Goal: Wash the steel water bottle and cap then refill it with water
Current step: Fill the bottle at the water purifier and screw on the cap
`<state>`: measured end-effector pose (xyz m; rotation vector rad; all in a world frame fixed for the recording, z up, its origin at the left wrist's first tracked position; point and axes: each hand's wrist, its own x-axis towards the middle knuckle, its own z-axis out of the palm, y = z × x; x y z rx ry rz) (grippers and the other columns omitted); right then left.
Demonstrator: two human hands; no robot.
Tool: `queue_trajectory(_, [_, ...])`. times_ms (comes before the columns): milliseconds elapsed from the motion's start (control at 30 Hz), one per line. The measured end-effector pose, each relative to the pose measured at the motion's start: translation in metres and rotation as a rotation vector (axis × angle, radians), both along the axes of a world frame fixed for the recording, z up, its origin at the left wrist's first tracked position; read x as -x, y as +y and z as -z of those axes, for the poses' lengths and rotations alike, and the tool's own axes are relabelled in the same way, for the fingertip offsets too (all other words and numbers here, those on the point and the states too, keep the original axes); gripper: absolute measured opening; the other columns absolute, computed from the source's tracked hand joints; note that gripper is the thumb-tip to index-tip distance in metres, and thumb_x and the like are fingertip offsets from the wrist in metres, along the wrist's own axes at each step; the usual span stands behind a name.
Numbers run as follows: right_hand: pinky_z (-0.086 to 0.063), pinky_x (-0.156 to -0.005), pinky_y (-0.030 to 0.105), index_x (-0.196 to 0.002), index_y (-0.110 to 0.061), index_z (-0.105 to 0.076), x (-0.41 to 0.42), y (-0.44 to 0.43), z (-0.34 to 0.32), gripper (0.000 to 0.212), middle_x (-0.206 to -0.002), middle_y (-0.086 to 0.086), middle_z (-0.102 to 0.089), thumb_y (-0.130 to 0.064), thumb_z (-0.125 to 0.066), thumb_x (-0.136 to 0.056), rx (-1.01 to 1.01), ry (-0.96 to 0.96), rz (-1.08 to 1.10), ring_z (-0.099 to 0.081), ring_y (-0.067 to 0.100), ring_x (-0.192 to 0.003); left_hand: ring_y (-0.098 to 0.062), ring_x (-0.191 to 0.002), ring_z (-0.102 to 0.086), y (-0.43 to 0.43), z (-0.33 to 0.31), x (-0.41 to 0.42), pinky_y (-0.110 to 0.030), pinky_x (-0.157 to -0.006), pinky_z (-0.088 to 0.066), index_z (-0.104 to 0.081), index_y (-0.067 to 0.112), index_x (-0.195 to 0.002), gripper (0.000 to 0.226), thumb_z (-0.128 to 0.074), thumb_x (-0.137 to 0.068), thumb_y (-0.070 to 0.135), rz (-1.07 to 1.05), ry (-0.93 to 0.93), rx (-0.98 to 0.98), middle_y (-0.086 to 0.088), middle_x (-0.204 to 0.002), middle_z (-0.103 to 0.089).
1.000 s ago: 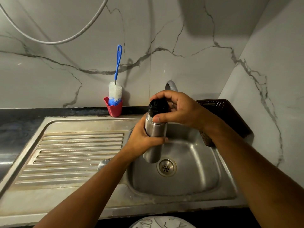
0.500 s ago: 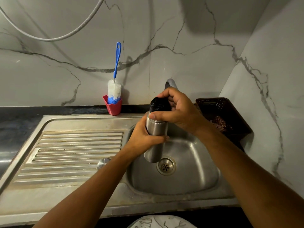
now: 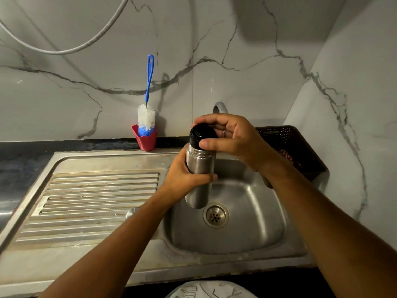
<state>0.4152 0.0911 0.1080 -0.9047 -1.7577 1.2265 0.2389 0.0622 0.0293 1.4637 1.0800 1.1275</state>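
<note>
Hands first: my left hand (image 3: pixel 182 179) is wrapped round the middle of the steel bottle (image 3: pixel 198 160), holding it upright over the sink (image 3: pixel 247 235). My right hand (image 3: pixel 236 138) is curled round the black cap (image 3: pixel 202 132) on top. I see a blue brush (image 3: pixel 146 117) standing in a red cup (image 3: pixel 146 144) behind the sink.

I see both forearms reaching in from bottom edge, converging at centre. My left hand (image 3: pixel 182 177) wraps steel bottle (image 3: pixel 198 162) mid-body, thumb lying across near side. My right hand (image 3: pixel 234 138) arches over top, fingers (image 3: pixel 206 120) curled round black cap (image 3: pixel 203 134), thumb pressing near side. Ring on one right finger.
</note>
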Motion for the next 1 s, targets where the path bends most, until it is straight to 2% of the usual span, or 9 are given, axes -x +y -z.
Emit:
queue_trajectory(167, [-0.062, -0.087, 0.038, -0.110, -0.010, -0.062, 0.012, -0.002, 0.009, 0.056, -0.109, 0.011, -0.064, -0.034, -0.093, -0.070, -0.222, -0.087, 0.240, -0.068, 0.022, -0.102, -0.011, -0.096, -0.071, -0.002, 0.003, -0.004, -0.022, -0.078, -0.059, -0.054, 0.027, -0.122, 0.067, -0.089, -0.074, -0.003, 0.002, 0.002, -0.001, 0.000, -0.107, -0.069])
queue_trajectory(300, [-0.061, -0.078, 0.032, -0.108, -0.007, -0.056, 0.022, -0.011, 0.014, 0.052, -0.097, 0.001, -0.062, -0.028, -0.091, -0.076, -0.354, -0.130, 0.305, -0.066, 0.016, -0.091, -0.008, -0.097, -0.071, -0.003, 0.004, -0.008, -0.021, -0.077, -0.059, -0.053, 0.027, -0.122, 0.065, -0.089, -0.075, 0.001, 0.014, 0.043, -0.005, 0.001, -0.108, -0.068])
queue_trajectory(433, [-0.059, -0.097, 0.041, -0.124, -0.011, -0.059, 0.006, -0.006, 0.007, 0.050, -0.119, 0.006, -0.068, -0.017, -0.086, -0.082, -0.108, -0.089, 0.071, -0.068, 0.022, -0.113, -0.009, -0.097, -0.070, -0.002, 0.002, -0.001, -0.022, -0.079, -0.059, -0.054, 0.029, -0.121, 0.066, -0.089, -0.075, -0.001, 0.019, 0.014, 0.019, 0.002, -0.106, -0.069])
queue_trajectory(533, [-0.053, -0.106, 0.043, -0.136, -0.011, -0.061, -0.007, 0.001, 0.000, 0.054, -0.145, 0.018, -0.054, -0.008, -0.080, -0.085, 0.024, -0.013, -0.075, -0.064, 0.023, -0.126, -0.017, -0.099, -0.071, 0.000, -0.001, 0.006, -0.026, -0.081, -0.060, -0.057, 0.028, -0.121, 0.065, -0.090, -0.071, 0.002, 0.084, 0.016, 0.036, 0.003, -0.104, -0.072])
queue_trajectory(600, [-0.054, -0.105, 0.043, -0.139, -0.013, -0.061, -0.007, 0.003, -0.003, 0.055, -0.151, 0.020, -0.049, -0.008, -0.079, -0.087, 0.035, -0.035, -0.114, -0.063, 0.023, -0.128, -0.020, -0.101, -0.071, 0.001, -0.001, 0.006, -0.028, -0.083, -0.061, -0.058, 0.025, -0.122, 0.065, -0.090, -0.067, 0.011, 0.107, 0.019, 0.040, 0.001, -0.106, -0.072])
queue_trajectory(700, [-0.058, -0.098, 0.041, -0.133, -0.006, -0.063, 0.000, 0.000, -0.002, 0.052, -0.132, 0.018, -0.066, -0.006, -0.082, -0.084, -0.028, -0.044, 0.001, -0.069, 0.023, -0.117, -0.021, -0.101, -0.071, 0.001, -0.001, 0.001, -0.033, -0.085, -0.062, -0.057, 0.022, -0.126, 0.070, -0.092, -0.065, 0.017, 0.065, 0.012, 0.040, -0.003, -0.109, -0.071])
queue_trajectory(767, [-0.060, -0.095, 0.040, -0.126, -0.004, -0.065, 0.006, -0.003, 0.002, 0.053, -0.119, 0.013, -0.071, -0.014, -0.088, -0.079, -0.124, -0.057, 0.117, -0.072, 0.022, -0.110, -0.016, -0.099, -0.071, 0.001, 0.001, -0.002, -0.030, -0.082, -0.062, -0.054, 0.022, -0.128, 0.071, -0.093, -0.070, 0.009, 0.015, 0.014, 0.026, -0.002, -0.110, -0.069])
queue_trajectory(867, [-0.062, -0.085, 0.031, -0.115, -0.008, -0.066, 0.015, -0.010, 0.009, 0.062, -0.111, 0.012, -0.069, -0.041, -0.092, -0.070, -0.326, -0.135, 0.309, -0.071, 0.017, -0.102, -0.017, -0.099, -0.072, 0.002, 0.004, -0.004, -0.032, -0.082, -0.063, -0.053, 0.022, -0.127, 0.068, -0.091, -0.074, 0.003, -0.022, 0.028, -0.020, -0.003, -0.111, -0.069])
queue_trajectory(1000, [-0.061, -0.071, 0.029, -0.104, -0.010, -0.055, 0.021, -0.013, 0.010, 0.064, -0.101, 0.011, -0.062, -0.050, -0.090, -0.068, -0.419, -0.189, 0.400, -0.066, 0.020, -0.090, -0.019, -0.102, -0.071, 0.004, 0.006, -0.004, -0.033, -0.084, -0.063, -0.054, 0.018, -0.130, 0.069, -0.092, -0.074, 0.007, 0.049, 0.053, -0.004, -0.004, -0.113, -0.070])
